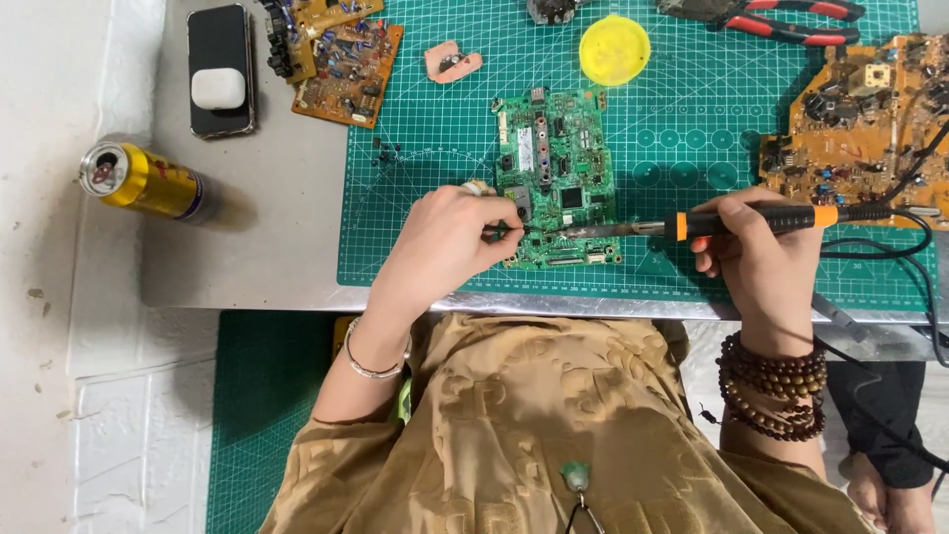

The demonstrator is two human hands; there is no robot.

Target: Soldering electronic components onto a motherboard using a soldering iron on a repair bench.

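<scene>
Table (297,198): carries green cutting mat (445,247).
Green board (556,178): flat on mat; likely light, stiff, fragile; best held by edges.
Soldering iron (751,222): right hand (766,262) fingers clamped on handle, tip at board.
Tweezers (502,231): left hand (445,247) fingers pinched on them.

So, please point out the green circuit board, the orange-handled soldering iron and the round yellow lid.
green circuit board (556,148), head view, upper middle of board.
orange-handled soldering iron (791,219), head view, black grip.
round yellow lid (615,49), head view, centre.
</scene>
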